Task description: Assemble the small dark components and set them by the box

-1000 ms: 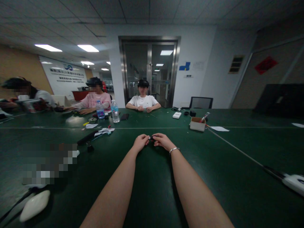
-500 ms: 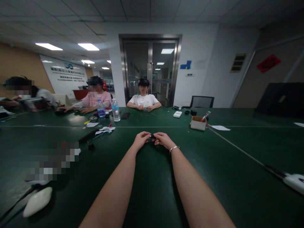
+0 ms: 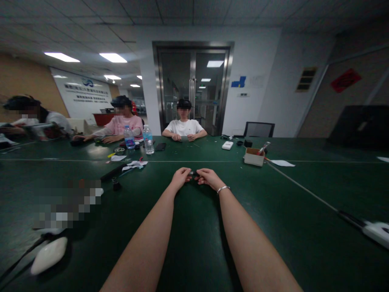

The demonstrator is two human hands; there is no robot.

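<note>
My left hand [image 3: 181, 178] and my right hand [image 3: 208, 178] meet over the middle of the green table, fingertips close together. Between them is a small black-and-silver object [image 3: 192, 173], perhaps a USB stick, but too small to name surely. Its silvery end is pinched by the left fingers, while the right fingers are closed on the dark end. Fingers cover most of it. A metal bracelet [image 3: 223, 188] circles my right wrist.
A small cardboard box [image 3: 254, 157] with a pen-like item stands ahead right. Water bottles [image 3: 148, 140], crumpled paper [image 3: 134, 165] and a black cap-like piece [image 3: 116, 183] lie left. A white mouse-shaped object [image 3: 49, 255] rests near left. Co-workers sit across the table.
The silvery part between my hands shows more now, with my left fingertips drawn slightly left. A grey, flat thing has appeared between the hands of the person opposite.
</note>
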